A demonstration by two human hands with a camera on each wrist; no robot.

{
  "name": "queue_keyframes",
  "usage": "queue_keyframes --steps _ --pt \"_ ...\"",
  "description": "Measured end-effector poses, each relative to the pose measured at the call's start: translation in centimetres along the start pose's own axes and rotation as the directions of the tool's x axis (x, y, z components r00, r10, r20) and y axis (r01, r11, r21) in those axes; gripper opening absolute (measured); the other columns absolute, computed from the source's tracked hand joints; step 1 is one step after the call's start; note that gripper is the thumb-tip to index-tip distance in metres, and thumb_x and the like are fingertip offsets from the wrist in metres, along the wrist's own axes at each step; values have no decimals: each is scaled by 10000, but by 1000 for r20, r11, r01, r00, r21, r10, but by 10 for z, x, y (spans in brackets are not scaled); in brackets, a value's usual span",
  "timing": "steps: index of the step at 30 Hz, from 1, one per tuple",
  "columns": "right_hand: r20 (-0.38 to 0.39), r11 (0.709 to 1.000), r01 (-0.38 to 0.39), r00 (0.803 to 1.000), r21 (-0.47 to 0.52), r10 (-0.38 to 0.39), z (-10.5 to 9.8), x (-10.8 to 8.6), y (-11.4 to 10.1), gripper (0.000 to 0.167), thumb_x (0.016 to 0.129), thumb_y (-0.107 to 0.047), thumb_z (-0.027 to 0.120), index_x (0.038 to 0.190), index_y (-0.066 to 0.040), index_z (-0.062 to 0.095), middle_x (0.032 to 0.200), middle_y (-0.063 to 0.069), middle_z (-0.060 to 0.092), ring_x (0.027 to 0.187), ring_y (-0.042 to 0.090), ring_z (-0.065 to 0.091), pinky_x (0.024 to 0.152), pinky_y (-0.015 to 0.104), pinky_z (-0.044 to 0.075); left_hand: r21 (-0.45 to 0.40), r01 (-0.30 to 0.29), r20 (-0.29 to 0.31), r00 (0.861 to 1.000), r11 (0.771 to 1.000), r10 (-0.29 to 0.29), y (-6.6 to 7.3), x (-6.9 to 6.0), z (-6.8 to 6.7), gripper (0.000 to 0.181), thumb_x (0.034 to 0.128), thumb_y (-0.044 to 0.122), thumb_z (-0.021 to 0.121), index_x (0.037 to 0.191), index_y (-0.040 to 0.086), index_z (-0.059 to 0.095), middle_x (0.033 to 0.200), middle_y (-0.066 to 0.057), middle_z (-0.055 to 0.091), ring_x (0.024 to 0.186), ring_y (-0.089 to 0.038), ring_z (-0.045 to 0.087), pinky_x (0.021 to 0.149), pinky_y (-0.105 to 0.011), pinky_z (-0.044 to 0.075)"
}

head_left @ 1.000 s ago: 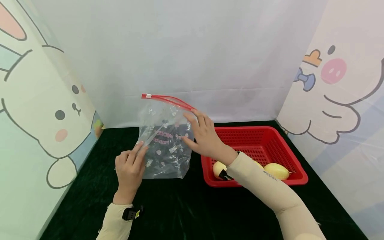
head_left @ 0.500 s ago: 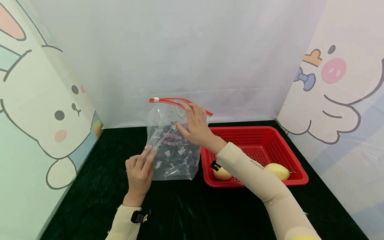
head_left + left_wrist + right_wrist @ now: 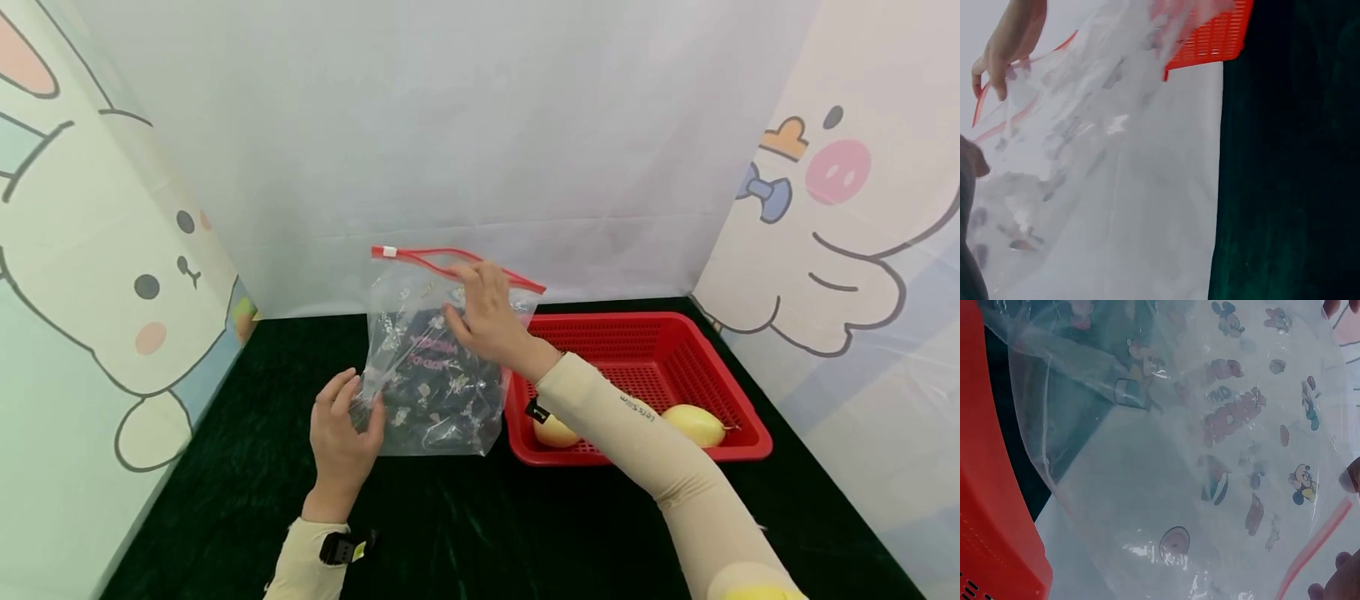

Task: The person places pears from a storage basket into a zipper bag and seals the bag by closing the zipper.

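A clear plastic slider bag (image 3: pixel 442 400) with printed cartoon figures stands upright above the dark green cloth. Its red zip strip (image 3: pixel 525 282) is parted, with the white slider (image 3: pixel 389 252) at the left end. My right hand (image 3: pixel 491 321) pinches the near side of the mouth; in the right wrist view its fingertips (image 3: pixel 1350 478) lie around the red strip. At the bag's left side is my left hand (image 3: pixel 345 437), thumb apart from the fairly straight fingers, touching the film. The left wrist view shows only a part of that hand.
Right of the bag sits a red perforated basket (image 3: pixel 753 433) holding yellow oval fruit (image 3: pixel 693 425), partly hidden by my right sleeve (image 3: pixel 637 433). White cloth walls (image 3: pixel 600 150) with cartoon prints enclose the back and sides.
The bag and both hands have shifted right. The right fingers have moved onto the near rim and the mouth has widened. The left thumb has spread away from its fingers.
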State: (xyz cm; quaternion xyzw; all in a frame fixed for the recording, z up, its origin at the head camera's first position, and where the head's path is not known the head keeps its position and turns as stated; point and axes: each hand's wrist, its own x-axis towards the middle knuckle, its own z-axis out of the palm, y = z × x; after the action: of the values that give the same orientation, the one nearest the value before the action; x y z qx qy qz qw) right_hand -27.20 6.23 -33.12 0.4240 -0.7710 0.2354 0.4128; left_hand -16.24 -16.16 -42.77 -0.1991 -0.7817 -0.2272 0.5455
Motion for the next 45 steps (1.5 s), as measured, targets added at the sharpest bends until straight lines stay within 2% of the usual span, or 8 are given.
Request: queue_keyframes --steps 10,16,23,27,32,40,43,45 --pt "-2 978 202 979 47 -202 2 3 -1 468 866 50 651 1193 -16 323 1029 164 399 868 305 375 727 470 295 -174 26 14 1000 984 -24 -11 11 -15 620 943 466 618 1238 -67 502 1126 -250 594 786 -309 588 666 -390 411" --pt "45 952 297 953 69 -300 -2 3 0 141 1097 -176 294 1051 -49 335 939 125 368 790 271 313 722 466 264 -269 26 1 1000 963 -26 -24 29 -24 646 988 514 503 1210 -93 495 1121 -249 592 822 -330 569 687 -375 389" --pt "127 893 446 884 67 -451 -7 -7 6 176 1100 -117 229 982 -68 350 935 81 316 828 252 285 781 452 230 -292 4 203 977 956 58 -30 62 -36 589 1062 476 380 1308 -44 503 1235 -225 587 969 -322 573 796 -377 421" --pt "162 871 478 856 110 -491 -9 -13 8 184 1099 -108 244 1006 -66 397 962 85 361 857 255 309 812 453 246 -295 -105 323 925 950 202 -30 82 -35 522 1089 407 353 1340 -13 533 1286 -212 583 1060 -353 580 880 -483 446" --pt "168 851 513 834 117 -526 -15 -19 7 169 1096 -114 268 1008 -67 405 969 85 383 855 243 311 809 446 266 -315 -240 437 822 918 365 -26 107 -27 461 1102 356 338 1372 54 557 1323 -176 562 1046 -336 583 812 -499 468" --pt "165 831 547 815 99 -556 -23 -24 7 122 1089 -79 299 1038 -91 409 959 77 358 849 239 323 831 449 313 -241 -438 547 676 866 494 -14 134 -18 407 1082 209 320 1425 201 540 1340 -148 536 1028 -342 564 754 -491 477" --pt "186 831 548 810 96 -556 -25 -26 7 113 1085 -72 324 1035 -108 418 960 67 349 837 230 318 822 443 315 -221 -494 564 639 841 523 -12 139 -15 428 982 75 438 1364 191 592 1323 -145 546 1062 -348 555 761 -506 477" --pt "200 831 547 807 100 -555 -26 -27 7 113 1083 -75 335 1035 -119 428 966 59 349 836 225 320 822 439 313 -217 -508 564 632 833 532 -11 141 -15 404 940 71 480 1304 170 624 1300 -143 561 1070 -343 557 756 -507 479"
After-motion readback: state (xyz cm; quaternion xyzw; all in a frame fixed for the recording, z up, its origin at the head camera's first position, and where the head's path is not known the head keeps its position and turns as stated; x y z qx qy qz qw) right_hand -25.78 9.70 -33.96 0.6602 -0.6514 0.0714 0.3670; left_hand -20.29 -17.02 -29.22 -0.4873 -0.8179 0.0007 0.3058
